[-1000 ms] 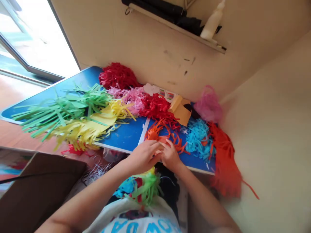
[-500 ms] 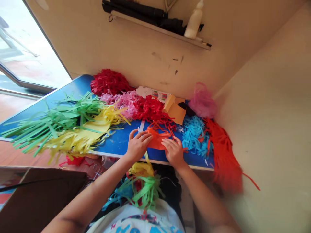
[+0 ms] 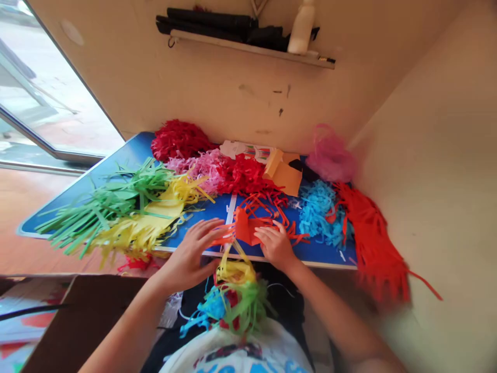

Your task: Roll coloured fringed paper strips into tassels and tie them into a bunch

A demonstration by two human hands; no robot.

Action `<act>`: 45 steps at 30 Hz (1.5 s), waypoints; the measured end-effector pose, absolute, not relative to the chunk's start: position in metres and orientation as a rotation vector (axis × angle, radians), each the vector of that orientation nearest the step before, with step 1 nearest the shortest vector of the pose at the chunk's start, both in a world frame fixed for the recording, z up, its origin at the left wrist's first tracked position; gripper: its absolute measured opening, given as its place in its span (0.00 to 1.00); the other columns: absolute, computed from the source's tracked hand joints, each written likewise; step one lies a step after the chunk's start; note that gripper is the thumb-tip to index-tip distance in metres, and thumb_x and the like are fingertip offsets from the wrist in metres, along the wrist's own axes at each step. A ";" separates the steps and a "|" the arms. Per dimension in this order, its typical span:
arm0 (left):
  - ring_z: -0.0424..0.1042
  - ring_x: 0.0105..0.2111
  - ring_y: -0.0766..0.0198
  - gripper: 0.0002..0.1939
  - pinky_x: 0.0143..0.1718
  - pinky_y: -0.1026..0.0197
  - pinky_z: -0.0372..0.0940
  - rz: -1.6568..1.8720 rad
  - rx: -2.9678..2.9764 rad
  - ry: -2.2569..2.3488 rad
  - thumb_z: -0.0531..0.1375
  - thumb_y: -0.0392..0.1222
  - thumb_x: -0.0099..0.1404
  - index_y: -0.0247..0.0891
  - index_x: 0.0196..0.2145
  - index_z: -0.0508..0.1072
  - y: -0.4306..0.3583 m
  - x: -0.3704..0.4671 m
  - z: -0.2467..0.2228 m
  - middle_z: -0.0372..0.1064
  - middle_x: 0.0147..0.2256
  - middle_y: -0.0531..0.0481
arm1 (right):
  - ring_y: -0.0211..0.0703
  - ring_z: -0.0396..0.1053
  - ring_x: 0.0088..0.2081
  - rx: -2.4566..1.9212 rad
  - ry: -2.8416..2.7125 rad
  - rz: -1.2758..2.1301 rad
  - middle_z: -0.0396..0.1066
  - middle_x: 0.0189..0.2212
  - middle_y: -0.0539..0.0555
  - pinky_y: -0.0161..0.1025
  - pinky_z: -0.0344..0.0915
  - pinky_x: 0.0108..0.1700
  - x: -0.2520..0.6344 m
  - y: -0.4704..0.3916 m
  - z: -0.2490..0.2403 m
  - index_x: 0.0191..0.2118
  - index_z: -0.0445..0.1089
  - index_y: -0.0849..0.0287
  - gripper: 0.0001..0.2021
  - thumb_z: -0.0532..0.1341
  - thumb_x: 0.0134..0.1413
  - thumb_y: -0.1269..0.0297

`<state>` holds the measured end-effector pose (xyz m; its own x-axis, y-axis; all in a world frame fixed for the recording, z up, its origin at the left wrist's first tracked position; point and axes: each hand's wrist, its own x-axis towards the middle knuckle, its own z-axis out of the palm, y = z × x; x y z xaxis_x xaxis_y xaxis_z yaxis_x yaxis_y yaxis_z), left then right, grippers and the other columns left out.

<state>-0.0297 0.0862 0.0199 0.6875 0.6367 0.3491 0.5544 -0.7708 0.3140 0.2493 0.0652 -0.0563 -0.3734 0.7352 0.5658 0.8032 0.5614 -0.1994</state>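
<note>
An orange fringed paper piece (image 3: pixel 245 228) lies on the blue table (image 3: pixel 202 211) near its front edge, its strips spreading left and right. My left hand (image 3: pixel 194 255) is at the paper's left strips, fingers stretched and thumb apart, holding nothing. On the paper's right part rests my right hand (image 3: pixel 275 243), fingers extended and slightly spread. Below the edge, a yellow, green and blue bundle of strips (image 3: pixel 238 290) hangs between my arms, in front of my shirt.
Green fringe (image 3: pixel 112 199) and yellow fringe (image 3: pixel 155 210) cover the table's left side. Red strips (image 3: pixel 243 173) lie behind the orange paper. Blue strips (image 3: pixel 320 210) and red-orange fringe (image 3: pixel 373 233) are at the right. A shelf (image 3: pixel 252 45) holds a white bottle (image 3: pixel 302 28).
My left hand has moved left and nearer to me, off the paper's middle, and its fingers have opened out. The orange strips at the left now show. The view has shifted slightly.
</note>
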 end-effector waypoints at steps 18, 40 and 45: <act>0.71 0.49 0.52 0.13 0.62 0.43 0.51 0.621 2.907 0.702 0.58 0.41 0.63 0.38 0.44 0.75 0.131 0.072 -0.038 0.76 0.43 0.42 | 0.45 0.74 0.46 -1.340 -2.177 -0.188 0.79 0.44 0.54 0.54 0.50 0.62 0.296 0.059 -0.047 0.45 0.74 0.56 0.15 0.54 0.57 0.75; 0.76 0.35 0.53 0.14 0.51 0.46 0.56 0.504 2.519 1.520 0.54 0.47 0.66 0.39 0.38 0.78 0.158 0.080 -0.049 0.77 0.28 0.44 | 0.45 0.75 0.31 -2.034 -1.859 0.136 0.78 0.28 0.51 0.39 0.61 0.38 0.280 0.107 -0.051 0.35 0.73 0.53 0.05 0.59 0.59 0.64; 0.75 0.34 0.50 0.18 0.50 0.45 0.56 0.438 2.582 1.548 0.52 0.48 0.67 0.37 0.36 0.78 0.159 0.086 -0.049 0.76 0.27 0.41 | 0.45 0.75 0.31 -2.111 -1.882 0.118 0.78 0.28 0.51 0.39 0.61 0.38 0.280 0.108 -0.048 0.34 0.72 0.54 0.04 0.60 0.58 0.65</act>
<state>0.0860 0.1591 -0.0485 0.4422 0.8759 0.1932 0.8474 -0.4786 0.2299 0.2796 0.1077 -0.0477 0.1333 0.9807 0.1429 0.9552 -0.0887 -0.2823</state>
